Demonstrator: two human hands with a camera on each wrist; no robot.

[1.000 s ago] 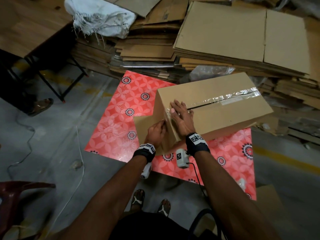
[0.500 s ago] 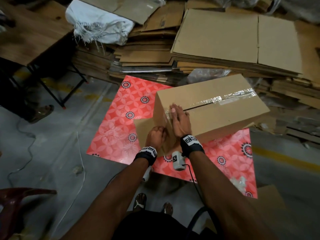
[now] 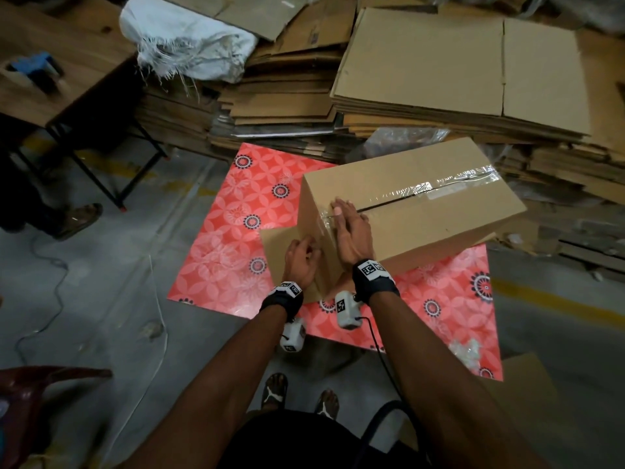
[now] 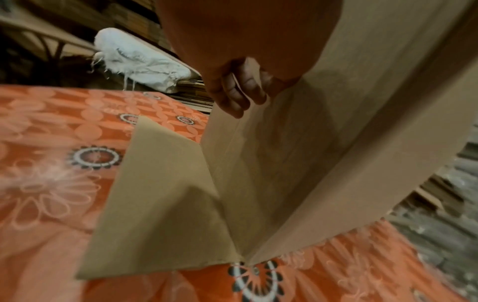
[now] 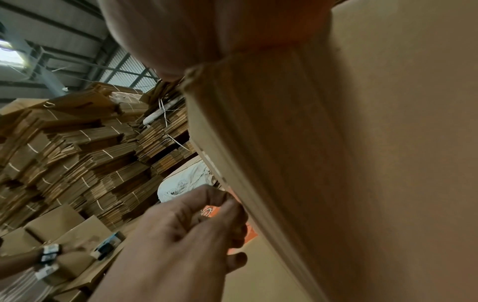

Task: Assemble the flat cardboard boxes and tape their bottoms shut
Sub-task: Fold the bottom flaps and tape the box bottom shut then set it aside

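The right hand lies flat at the centre of the head view, fingers straight and together, pressing the clear tape down over the near top edge of the cardboard box. The left hand, just to its left and lower, has its fingers curled against the box's end face; in the left wrist view the fingertips bend in towards that face, and whether they pinch the tape's end I cannot tell. The box stands upturned on the red patterned mat in the middle of the frame, the tape running along its centre seam towards the upper right. One loose flap lies out flat on the mat at the box's lower left. Stacks of flat cardboard fill the upper right, a white sack sits at the upper left of them, and a wooden table occupies the upper left corner.
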